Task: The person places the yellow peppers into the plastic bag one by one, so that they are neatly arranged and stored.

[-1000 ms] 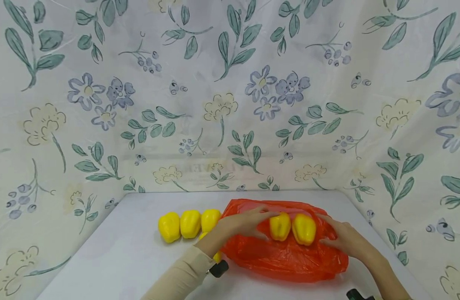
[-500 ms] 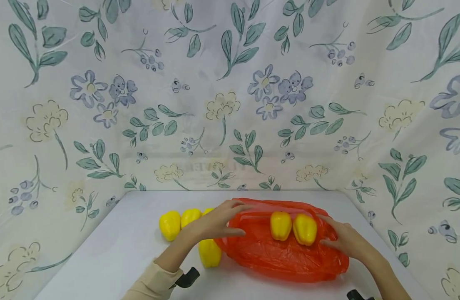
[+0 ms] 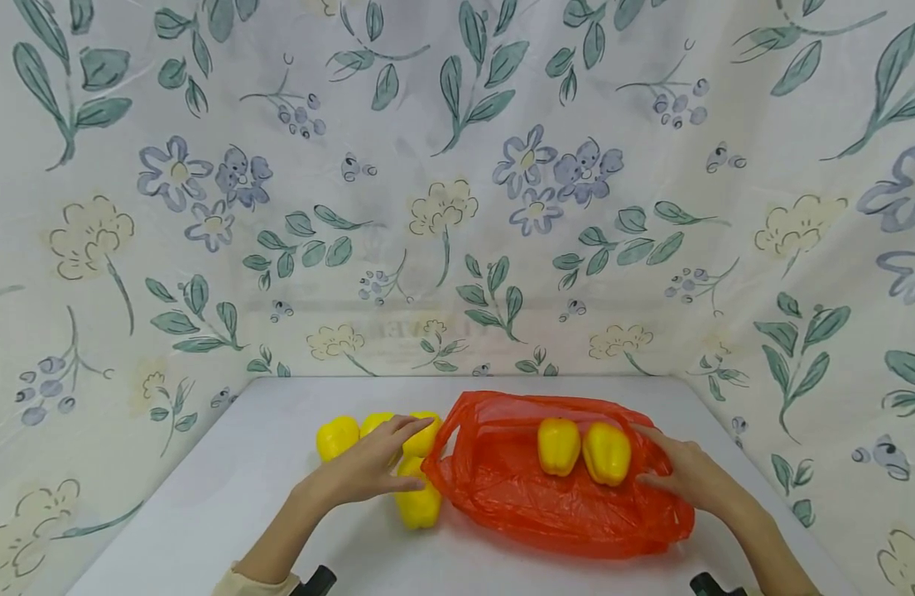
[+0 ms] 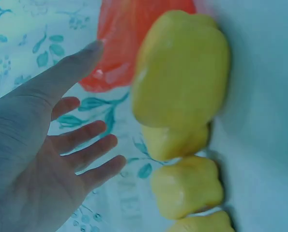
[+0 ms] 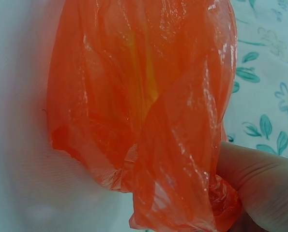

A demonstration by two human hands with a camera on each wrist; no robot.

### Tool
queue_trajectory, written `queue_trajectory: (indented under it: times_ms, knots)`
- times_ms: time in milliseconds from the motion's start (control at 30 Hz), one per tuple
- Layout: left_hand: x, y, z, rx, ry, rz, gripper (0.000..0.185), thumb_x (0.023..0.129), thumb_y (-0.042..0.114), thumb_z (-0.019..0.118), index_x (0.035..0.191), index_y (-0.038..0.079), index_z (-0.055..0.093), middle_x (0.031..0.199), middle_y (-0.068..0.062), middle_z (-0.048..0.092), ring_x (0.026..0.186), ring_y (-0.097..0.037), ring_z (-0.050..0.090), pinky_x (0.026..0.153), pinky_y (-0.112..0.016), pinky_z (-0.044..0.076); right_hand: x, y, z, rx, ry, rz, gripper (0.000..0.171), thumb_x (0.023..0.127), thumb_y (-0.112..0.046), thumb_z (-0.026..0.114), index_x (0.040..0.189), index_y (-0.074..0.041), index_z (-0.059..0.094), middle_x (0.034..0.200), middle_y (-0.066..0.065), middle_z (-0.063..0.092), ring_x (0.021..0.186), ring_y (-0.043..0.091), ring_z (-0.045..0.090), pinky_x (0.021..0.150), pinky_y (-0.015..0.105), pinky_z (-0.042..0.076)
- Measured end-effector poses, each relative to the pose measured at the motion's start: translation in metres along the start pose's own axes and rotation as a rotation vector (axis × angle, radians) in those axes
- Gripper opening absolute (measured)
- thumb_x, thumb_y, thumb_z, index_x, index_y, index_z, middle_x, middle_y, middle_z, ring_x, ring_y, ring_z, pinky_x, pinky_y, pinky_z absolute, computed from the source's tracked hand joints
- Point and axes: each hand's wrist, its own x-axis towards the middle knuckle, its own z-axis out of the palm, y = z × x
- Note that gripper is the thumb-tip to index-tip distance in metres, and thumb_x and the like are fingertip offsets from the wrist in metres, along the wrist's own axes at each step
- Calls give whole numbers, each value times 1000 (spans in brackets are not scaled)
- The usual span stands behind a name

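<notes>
An orange plastic bag [image 3: 554,505] lies on the white table [image 3: 226,497] with two yellow peppers [image 3: 558,447] side by side on it. My right hand [image 3: 654,468] is at the bag's right edge, and in the right wrist view its fingers [image 5: 252,186] pinch the bunched bag [image 5: 144,111]. My left hand [image 3: 406,454] hovers with straight, spread fingers over the loose yellow peppers [image 3: 418,503] left of the bag and holds nothing. The left wrist view shows that hand [image 4: 102,104] apart from a large pepper [image 4: 182,67], with more peppers [image 4: 187,186] behind it.
Three more yellow peppers [image 3: 336,437] stand in a row at the table's left middle. A floral cloth [image 3: 457,207] walls in the table at the back and both sides. The bag's mouth [image 3: 457,430] gapes toward the loose peppers.
My left hand has drawn back leftward from the bag to above the loose peppers. The bag's left rim now stands up, open. My right hand has stayed put.
</notes>
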Motion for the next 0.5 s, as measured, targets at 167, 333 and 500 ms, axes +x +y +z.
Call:
queue_trajectory:
  times_ms: [167,333,500]
  knots:
    - [-10,-15,11,6,-25,-6,88,68,57,69,141,32,27,137,1,38,116,-20,48,95,-43,45,0,-1,0,9,-3,5,77,73,-34,73,138,-14,35,117,14,58,90,17,58,67,28,56]
    - [-13,-21,19,-7,-52,-43,91,64,61,68,141,33,29,138,1,39,122,-21,45,96,-48,44,0,0,0,5,1,9,77,73,-34,73,138,-15,34,118,14,58,91,18,58,67,29,56]
    - [-13,-22,24,5,-62,-48,88,62,62,69,138,40,29,134,5,41,117,-17,48,95,-46,45,0,0,1,3,1,19,78,73,-33,73,138,-15,35,119,15,57,92,19,58,69,31,56]
